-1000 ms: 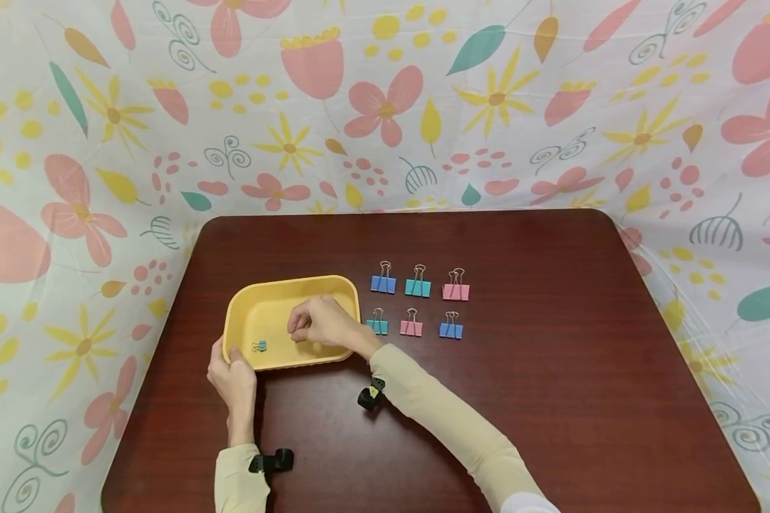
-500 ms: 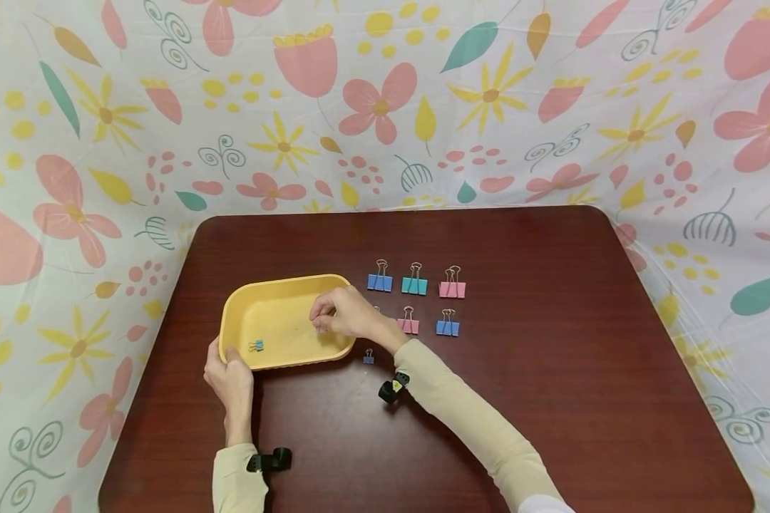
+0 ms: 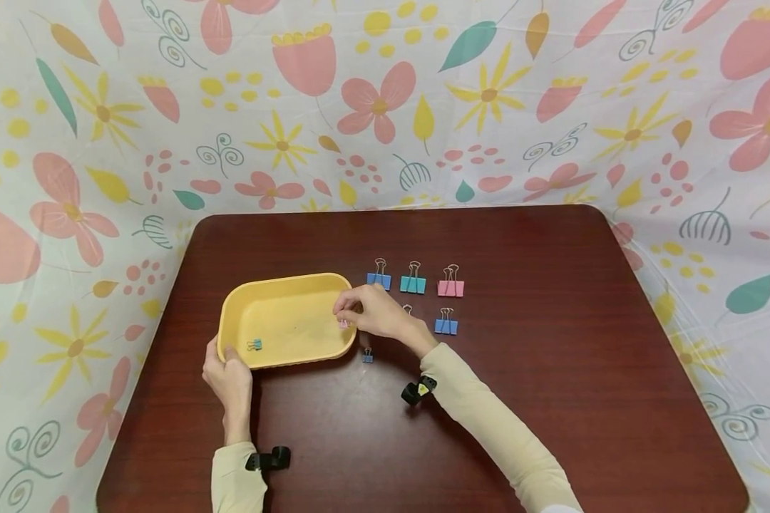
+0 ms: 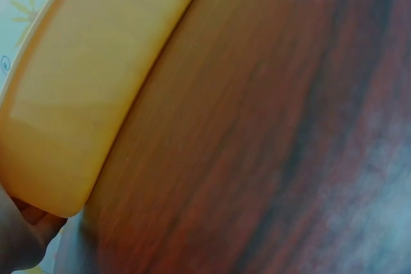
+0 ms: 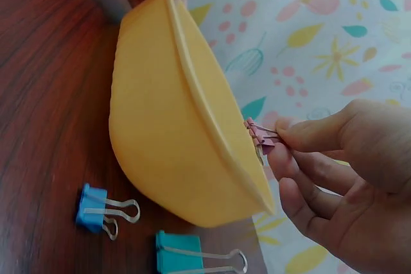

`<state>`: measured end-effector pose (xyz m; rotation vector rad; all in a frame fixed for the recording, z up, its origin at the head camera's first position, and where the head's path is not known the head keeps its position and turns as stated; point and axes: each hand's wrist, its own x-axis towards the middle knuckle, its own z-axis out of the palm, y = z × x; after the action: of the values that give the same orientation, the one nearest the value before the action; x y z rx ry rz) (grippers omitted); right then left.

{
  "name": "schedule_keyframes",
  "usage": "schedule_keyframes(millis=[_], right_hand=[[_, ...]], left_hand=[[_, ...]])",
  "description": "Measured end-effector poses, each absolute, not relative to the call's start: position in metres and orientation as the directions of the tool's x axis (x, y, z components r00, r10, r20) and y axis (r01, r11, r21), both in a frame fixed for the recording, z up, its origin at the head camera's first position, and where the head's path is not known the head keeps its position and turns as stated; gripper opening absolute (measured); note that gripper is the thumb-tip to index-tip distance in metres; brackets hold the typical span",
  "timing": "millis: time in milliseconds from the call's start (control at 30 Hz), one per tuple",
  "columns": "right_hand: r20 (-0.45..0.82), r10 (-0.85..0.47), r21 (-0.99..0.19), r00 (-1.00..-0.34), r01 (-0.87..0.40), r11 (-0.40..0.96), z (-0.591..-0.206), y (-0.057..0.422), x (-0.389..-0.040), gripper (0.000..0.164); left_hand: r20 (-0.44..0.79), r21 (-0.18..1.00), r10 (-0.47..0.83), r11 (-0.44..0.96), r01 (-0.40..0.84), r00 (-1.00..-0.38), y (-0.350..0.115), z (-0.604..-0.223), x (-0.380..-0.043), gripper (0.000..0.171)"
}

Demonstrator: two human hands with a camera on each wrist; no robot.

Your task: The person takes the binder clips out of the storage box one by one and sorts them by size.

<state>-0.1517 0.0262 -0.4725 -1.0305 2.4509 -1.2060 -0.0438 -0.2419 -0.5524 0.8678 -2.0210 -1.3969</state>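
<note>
A yellow plastic tray sits toward the table's left side. My left hand grips its near-left corner, thumb over the rim. Between thumb and fingertips my right hand pinches a small pink binder clip by its wire handle, at the tray's right rim. A small teal binder clip lies inside the tray near the left hand. Just outside the tray's right end is a small blue binder clip. The left wrist view shows mostly the tray's side and part of the left hand.
Behind the right hand stand larger binder clips: blue, teal and pink. A medium blue binder clip is right of the hand, which partly covers others in that row. A flowered cloth borders the dark wooden table.
My right hand has moved right from the tray's middle to its right rim, bringing the pink binder clip. The small blue binder clip came into view. The left hand keeps its hold.
</note>
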Motion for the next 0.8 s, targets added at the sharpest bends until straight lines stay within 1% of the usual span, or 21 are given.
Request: schedule_keyframes(millis=[300,600,800], right_hand=[[0.094,-0.657,-0.756,-0.748,-0.483,0.442,-0.472,0.056,-0.148,0.005],[0.008,-0.618,-0.757,-0.786,-0.408,0.510,-0.476,0.090,-0.144,0.008],[-0.031,-0.639,-0.739,-0.769,-0.413,0.533,-0.484,0.104,-0.139,0.005]], left_hand=[[0.063,0.944,-0.755,0.258,-0.206,-0.653,-0.242,-0.553,-0.044,0.039],[0.064,0.945,-0.756,0.255,-0.204,-0.651,-0.241,-0.550,-0.045,0.039],[0.057,0.946,-0.757,0.249,-0.207,-0.651,-0.240,-0.551,-0.044,0.038]])
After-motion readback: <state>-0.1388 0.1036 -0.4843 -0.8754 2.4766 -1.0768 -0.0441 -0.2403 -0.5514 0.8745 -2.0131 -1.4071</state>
